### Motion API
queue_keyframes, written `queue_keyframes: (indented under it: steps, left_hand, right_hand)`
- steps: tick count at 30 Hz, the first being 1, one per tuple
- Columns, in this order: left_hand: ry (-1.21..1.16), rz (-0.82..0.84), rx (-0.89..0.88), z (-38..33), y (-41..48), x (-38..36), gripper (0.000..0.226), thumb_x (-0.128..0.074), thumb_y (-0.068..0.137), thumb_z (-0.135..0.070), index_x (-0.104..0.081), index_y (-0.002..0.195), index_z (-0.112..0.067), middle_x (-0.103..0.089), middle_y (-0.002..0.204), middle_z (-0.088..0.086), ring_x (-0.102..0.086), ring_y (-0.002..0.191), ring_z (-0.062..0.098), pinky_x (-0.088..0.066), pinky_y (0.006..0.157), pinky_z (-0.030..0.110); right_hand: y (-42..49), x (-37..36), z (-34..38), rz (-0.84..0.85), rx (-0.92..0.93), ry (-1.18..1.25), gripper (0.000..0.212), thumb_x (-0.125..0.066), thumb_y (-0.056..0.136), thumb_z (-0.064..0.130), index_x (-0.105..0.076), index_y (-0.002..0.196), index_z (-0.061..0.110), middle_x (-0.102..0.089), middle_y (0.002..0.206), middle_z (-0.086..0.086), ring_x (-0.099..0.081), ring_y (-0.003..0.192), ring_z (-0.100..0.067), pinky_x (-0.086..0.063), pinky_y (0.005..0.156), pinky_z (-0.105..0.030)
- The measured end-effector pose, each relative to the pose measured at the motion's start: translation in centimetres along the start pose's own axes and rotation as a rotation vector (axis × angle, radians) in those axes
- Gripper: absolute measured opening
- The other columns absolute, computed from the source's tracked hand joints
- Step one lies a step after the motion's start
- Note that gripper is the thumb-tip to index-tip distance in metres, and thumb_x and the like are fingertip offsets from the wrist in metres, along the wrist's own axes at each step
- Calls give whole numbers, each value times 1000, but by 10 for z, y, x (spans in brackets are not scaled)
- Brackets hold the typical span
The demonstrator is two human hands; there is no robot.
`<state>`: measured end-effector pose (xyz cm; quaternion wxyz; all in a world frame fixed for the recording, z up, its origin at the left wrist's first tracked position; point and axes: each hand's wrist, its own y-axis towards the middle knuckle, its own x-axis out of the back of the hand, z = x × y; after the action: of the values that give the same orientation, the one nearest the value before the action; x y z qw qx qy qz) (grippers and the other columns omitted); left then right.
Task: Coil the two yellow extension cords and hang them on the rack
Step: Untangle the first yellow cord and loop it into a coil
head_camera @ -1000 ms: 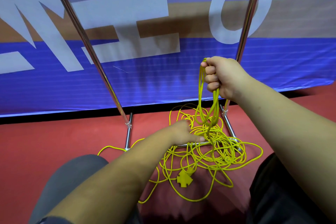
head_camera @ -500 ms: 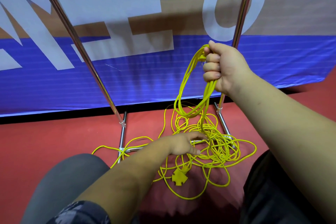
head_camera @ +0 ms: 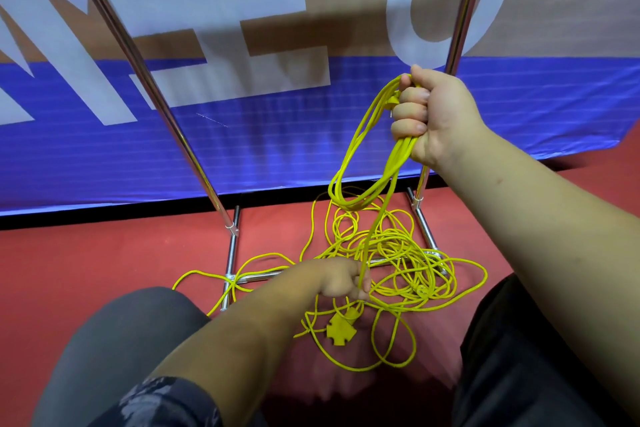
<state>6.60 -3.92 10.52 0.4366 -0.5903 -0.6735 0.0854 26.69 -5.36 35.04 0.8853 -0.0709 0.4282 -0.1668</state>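
Observation:
My right hand (head_camera: 429, 114) is raised in front of the right pole and grips several loops of yellow cord (head_camera: 360, 163) with a plug end at its fingers. From those loops one strand runs down to my left hand (head_camera: 341, 279), which grips it low over the floor. A tangled pile of yellow cord (head_camera: 398, 263) lies on the red floor across the rack's base bars (head_camera: 230, 263). A yellow multi-way socket (head_camera: 341, 328) rests just below my left hand. I cannot tell the two cords apart in the pile.
The rack's two chrome poles, left (head_camera: 149, 87) and right (head_camera: 465, 3), rise in front of a blue and white banner (head_camera: 242, 135). My knees (head_camera: 114, 350) frame the pile on both sides. Red floor (head_camera: 86, 263) spreads to the left.
My right hand has lifted the loops higher and the hanging coil has grown. My left hand has closed on a strand near the socket.

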Motion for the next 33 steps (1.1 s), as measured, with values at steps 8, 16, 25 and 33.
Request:
queue_keyframes:
  steps: [8,16,25,33]
  left_hand:
    - [-106,-434,281,38,-29,85,24,-49,109,-17,-71,118,-14,-64,100,14,-64,80,27,-51,71,32]
    - [-1159,-785,42,2,-126,171,43,-29,94,10,-64,117,4,-70,115,27,-74,105,31,-64,78,36]
    - [-1252,-438,197,-29,-200,193,19,-48,107,-20,-58,106,-3,-42,59,-9,-24,36,3,-24,35,17]
    - [-985,-619,-312,-47,-272,188,28,-45,109,-22,-73,112,-21,-41,71,-4,-22,60,12,-26,59,28]
  right_hand:
    - [2,4,6,-6,-2,-21,29,-56,108,32,-57,83,18,-26,57,12,-20,42,-5,-17,33,-21]
    - [2,1,-2,-38,90,-377,28,-62,106,36,-54,82,23,-22,57,10,-16,43,-8,-15,35,-22]
    - [-9,-17,-39,27,108,-756,20,-64,104,25,-56,87,20,-29,56,8,-20,43,-9,-20,40,-20]
    - [2,-30,-75,-1,52,-983,14,-61,106,23,-65,99,12,-37,63,0,-34,42,-13,-40,44,-27]
